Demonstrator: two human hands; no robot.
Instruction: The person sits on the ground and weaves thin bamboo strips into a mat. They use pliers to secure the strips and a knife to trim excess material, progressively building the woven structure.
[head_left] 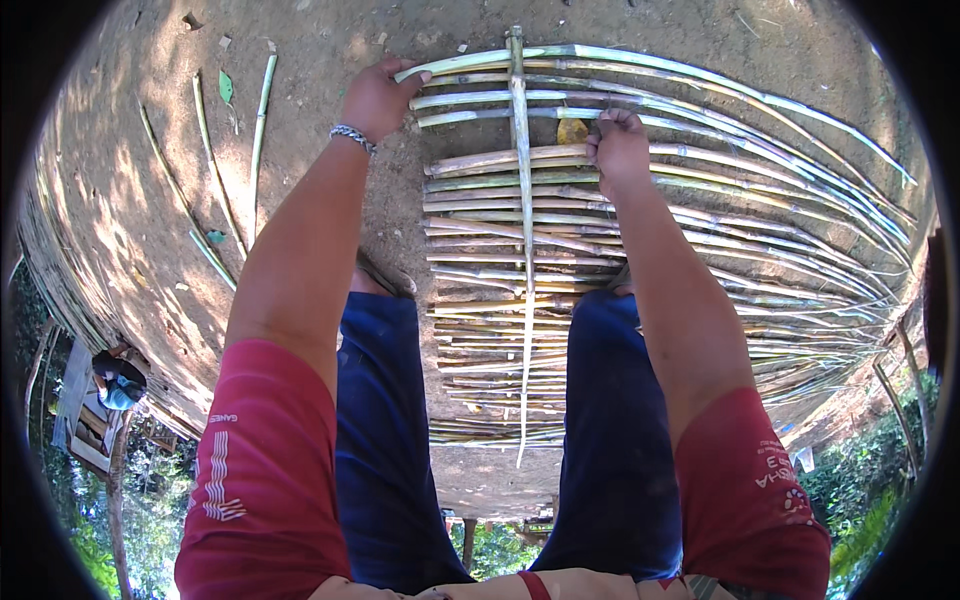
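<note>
Many long, thin cane stalks (480, 183) lie side by side on the dirt, reaching from the middle toward the right. A split cane strip (525, 215) lies across them near their left ends. My left hand (380, 98) is closed, fingers and thumb pinching the left end of the farthest pale green stalk (460, 62). Right of the cross strip, my right hand (620, 145) has its fingers curled together over the upper stalks. What lies between those fingertips, if anything, is hidden. A yellow leaf (572, 131) lies beside that hand.
Several loose stalks (262, 130) lie on the ground at the left, near a green leaf (225, 87). My legs (385, 400) straddle the nearer stalks. Another person (122, 382) is far off at the lower left, by a wooden structure (90, 435). Wooden posts (897, 415) stand at the lower right.
</note>
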